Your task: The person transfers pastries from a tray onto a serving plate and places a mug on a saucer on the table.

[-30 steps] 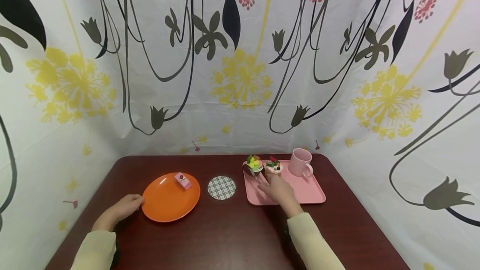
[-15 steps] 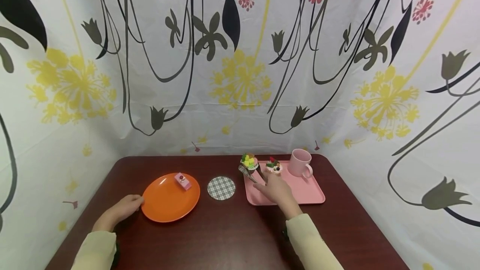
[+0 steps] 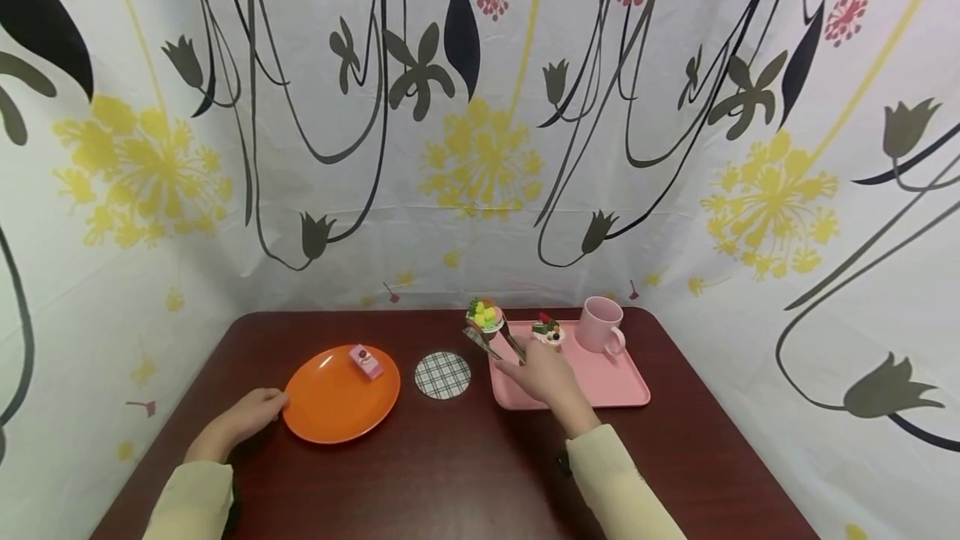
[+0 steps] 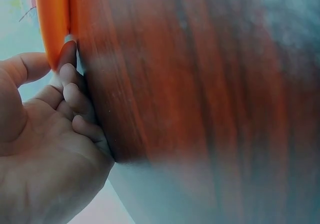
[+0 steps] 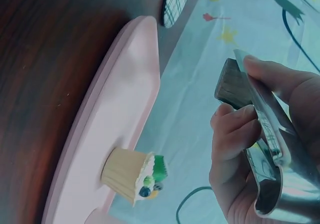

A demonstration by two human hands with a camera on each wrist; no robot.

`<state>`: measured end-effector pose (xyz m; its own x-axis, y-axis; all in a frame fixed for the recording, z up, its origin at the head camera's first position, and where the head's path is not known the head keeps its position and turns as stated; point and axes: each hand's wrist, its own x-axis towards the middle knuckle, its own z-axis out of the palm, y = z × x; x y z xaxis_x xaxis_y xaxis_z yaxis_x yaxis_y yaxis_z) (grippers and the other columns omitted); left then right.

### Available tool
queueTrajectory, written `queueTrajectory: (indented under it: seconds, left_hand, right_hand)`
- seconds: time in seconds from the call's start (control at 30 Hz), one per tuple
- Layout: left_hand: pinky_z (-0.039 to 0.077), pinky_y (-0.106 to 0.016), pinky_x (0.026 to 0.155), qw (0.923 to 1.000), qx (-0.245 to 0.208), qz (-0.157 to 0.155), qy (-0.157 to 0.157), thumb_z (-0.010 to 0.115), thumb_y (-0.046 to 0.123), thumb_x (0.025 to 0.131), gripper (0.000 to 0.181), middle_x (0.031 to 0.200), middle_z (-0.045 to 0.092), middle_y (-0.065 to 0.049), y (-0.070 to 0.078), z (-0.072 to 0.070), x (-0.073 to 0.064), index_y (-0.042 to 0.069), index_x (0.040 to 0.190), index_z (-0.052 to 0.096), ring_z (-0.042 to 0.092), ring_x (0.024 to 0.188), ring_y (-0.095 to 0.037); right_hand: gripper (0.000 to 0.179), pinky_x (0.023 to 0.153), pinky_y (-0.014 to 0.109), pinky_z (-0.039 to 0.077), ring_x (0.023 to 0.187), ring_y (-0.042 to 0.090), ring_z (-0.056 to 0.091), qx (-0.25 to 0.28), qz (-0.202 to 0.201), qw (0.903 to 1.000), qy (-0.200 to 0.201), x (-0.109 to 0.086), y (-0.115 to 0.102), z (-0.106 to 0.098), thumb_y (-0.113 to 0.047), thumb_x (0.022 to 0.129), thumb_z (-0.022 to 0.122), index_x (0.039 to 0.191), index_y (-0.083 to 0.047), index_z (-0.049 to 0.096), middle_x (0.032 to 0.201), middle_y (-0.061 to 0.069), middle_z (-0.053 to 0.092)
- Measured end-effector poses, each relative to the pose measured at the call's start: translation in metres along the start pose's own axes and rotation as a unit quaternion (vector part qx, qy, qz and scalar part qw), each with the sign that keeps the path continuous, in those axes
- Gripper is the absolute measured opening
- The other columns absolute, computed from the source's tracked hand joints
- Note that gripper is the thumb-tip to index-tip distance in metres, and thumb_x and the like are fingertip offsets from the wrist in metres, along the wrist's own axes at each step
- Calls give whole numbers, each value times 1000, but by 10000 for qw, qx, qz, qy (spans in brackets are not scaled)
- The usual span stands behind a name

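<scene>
Near the frame's centre, we see the right hand squeeze tongs around a fruit-topped cupcake, while, lower left, the left hand pinches an orange plate by its rim, apparently steadying it.

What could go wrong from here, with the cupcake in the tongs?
The fruit-topped cupcake could slip, since only the ends of the metal tongs hold it. The right hand is also close to the berry-topped cupcake on the pink tray, so it might knock it. If the left hand, pinching the rim of the orange plate, tilts it, the pink cake slice might slide.
</scene>
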<state>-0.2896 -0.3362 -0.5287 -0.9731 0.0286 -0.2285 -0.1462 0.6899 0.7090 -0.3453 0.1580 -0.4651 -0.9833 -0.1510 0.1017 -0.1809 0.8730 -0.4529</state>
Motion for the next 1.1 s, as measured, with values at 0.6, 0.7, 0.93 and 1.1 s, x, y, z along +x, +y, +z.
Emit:
queueTrajectory:
  seconds: [0.6, 0.7, 0.93, 1.1]
  left_hand:
    - [38, -35, 74, 9996, -234, 15, 179, 46, 22, 107, 28, 81, 52, -5, 1, 2, -6, 6, 85, 56, 49, 78, -21]
    - [39, -35, 74, 9997, -218, 49, 135, 46, 21, 107, 28, 81, 53, -5, 2, 5, -6, 6, 85, 56, 50, 78, -21]
    - [38, -36, 74, 9997, -188, 68, 135, 45, 20, 108, 30, 81, 51, -5, 3, 3, -5, 5, 84, 54, 48, 78, -21]
    - [37, -34, 73, 9995, -300, 124, 47, 46, 23, 108, 31, 81, 51, -5, -1, 1, -4, 7, 84, 54, 47, 77, -21]
  right_hand:
    - [59, 87, 49, 58, 92, 19, 68, 374, -603, 9975, -73, -1, -27, 15, -46, 97, 78, 148, -18, 66, 120, 7, 78]
    - [50, 82, 45, 56, 84, 17, 63, 361, -867, 9956, -9, -3, -30, 19, -43, 97, 78, 141, -18, 70, 108, 3, 78]
    - [48, 78, 42, 55, 82, 14, 65, 509, -1117, 9924, -66, -2, -44, 22, -48, 98, 75, 136, -19, 70, 99, -2, 77]
    - [51, 82, 43, 57, 86, 14, 68, 625, -1136, 9913, -216, -1, -56, 22, -49, 97, 76, 138, -18, 70, 102, -3, 78]
